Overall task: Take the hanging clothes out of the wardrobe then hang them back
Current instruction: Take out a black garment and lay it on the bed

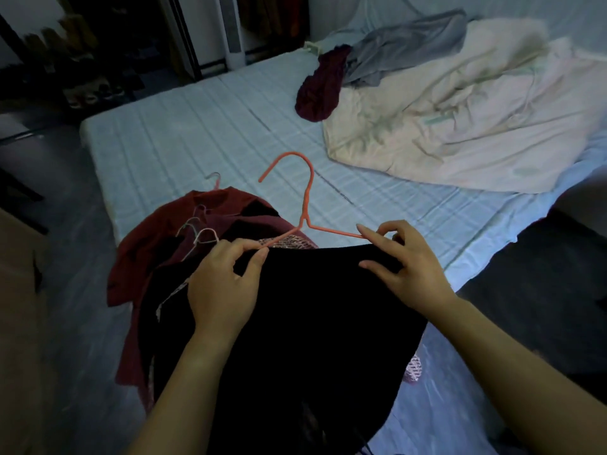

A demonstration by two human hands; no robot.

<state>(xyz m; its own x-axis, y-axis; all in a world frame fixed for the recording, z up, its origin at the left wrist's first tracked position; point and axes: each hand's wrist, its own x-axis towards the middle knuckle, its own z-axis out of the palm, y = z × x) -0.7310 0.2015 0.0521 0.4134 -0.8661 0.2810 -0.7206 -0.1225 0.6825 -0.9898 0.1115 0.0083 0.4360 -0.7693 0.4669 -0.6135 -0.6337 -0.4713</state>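
A black garment (315, 316) drapes over the bed's near edge, its top hem drawn straight. A thin orange hanger (307, 198) sits at that hem with its hook pointing up and away. The left hand (223, 284) and right hand (407, 264) each pinch one sloping arm. Just left, at the bed's near left corner, dark red clothes (147, 244) lie heaped with pale hangers (200, 234) in them.

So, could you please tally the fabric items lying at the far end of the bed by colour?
Maroon garment: 1
Grey garment: 1
Cream blanket: 1
Total: 3
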